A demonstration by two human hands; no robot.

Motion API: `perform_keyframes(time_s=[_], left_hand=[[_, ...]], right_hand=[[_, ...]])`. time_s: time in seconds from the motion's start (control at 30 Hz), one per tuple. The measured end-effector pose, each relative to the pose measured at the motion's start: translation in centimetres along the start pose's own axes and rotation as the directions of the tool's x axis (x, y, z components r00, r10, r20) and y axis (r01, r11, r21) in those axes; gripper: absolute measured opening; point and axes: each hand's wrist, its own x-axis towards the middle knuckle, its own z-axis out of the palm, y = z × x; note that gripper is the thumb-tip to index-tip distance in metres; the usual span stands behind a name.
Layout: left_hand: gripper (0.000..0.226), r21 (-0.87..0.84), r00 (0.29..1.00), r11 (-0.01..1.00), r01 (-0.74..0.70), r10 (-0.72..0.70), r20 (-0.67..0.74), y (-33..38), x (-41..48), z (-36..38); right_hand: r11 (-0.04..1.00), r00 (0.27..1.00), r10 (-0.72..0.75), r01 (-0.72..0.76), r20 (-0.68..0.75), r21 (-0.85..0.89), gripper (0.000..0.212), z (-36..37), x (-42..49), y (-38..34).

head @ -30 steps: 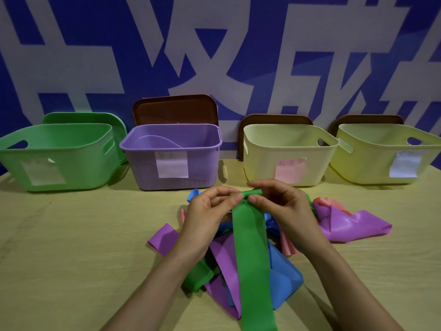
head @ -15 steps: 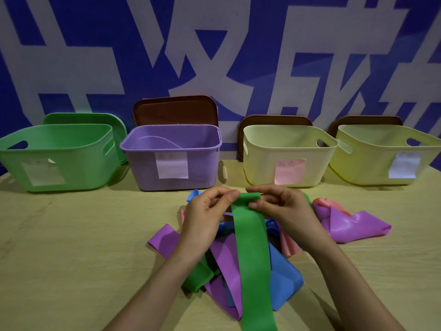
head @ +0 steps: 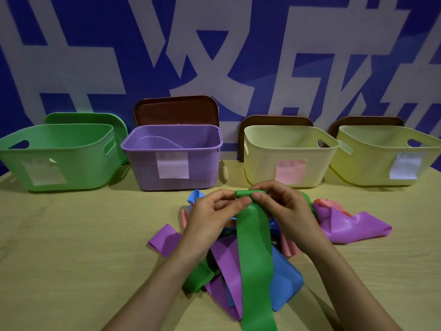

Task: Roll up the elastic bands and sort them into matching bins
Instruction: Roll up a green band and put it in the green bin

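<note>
A long green elastic band (head: 255, 254) runs from the bottom edge up to my hands, its far end curled into a small roll. My left hand (head: 212, 216) and my right hand (head: 284, 206) pinch that roll from either side, above the pile. Under them lie purple bands (head: 350, 225), a blue band (head: 286, 280), a pink band (head: 288, 247) and another green band (head: 200, 275). Along the back stand a green bin (head: 57, 156), a purple bin (head: 174, 156), a cream bin with a pink label (head: 286, 154) and a yellow bin with a white label (head: 386, 154).
Lids lean against the blue-and-white wall behind the bins: a green lid (head: 90, 118) and brown lids (head: 176, 111). The purple bin holds a pale curved piece. The tan table (head: 71, 247) stretches left of the pile.
The rolled end of the green band has grown slightly thicker as my fingers turned it. Both hands stay in nearly the same place above the pile.
</note>
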Motion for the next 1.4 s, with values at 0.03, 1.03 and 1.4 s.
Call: perform_keyframes(time_s=[0.03, 1.03, 1.4], left_hand=[[0.018, -0.040, 0.999, 0.999, 0.034, -0.033, 0.021, 0.0, 0.0, 0.0], [0.008, -0.080, 0.999, 0.996, 0.028, -0.025, 0.030, 0.2, -0.7, 0.8], [0.008, 0.055, 0.993, 0.997, -0.059, 0.065, -0.101, -0.8, -0.3, 0.4]], right_hand=[[1.000, 1.000, -0.009, 0.009, -0.016, -0.001, 0.026, 0.0, 0.1, 0.0], [0.977, 0.975, -0.206, 0.199, -0.085, -0.083, 0.020, -0.2, -0.1, 0.2], [0.984, 0.987, -0.142, 0.149, -0.074, 0.093, 0.012, 0.9, -0.1, 0.8]])
